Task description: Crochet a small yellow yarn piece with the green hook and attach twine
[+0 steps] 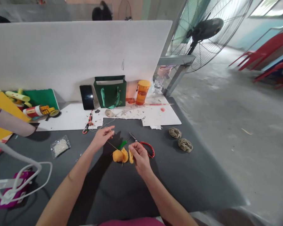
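Observation:
My left hand [103, 136] hovers over the dark grey table [122, 188], fingers pinched on the upper end of a thin stick [112, 145]. That stick slants down to a small orange paper flower [119, 155]. My right hand [138, 153] is closed on an orange petal piece [130, 156] at the flower's right side. A green stem piece [122, 144] lies just behind the flower. Red-handled scissors [146, 147] lie on the table behind my right hand.
Two twine balls [180, 139] sit to the right. A white board [113, 116] at the back carries a green gift bag [110, 91], an orange cup [142, 91] and a black phone [87, 97]. A bead bag [60, 146], paper rolls [39, 110] and a white cable [25, 175] lie left.

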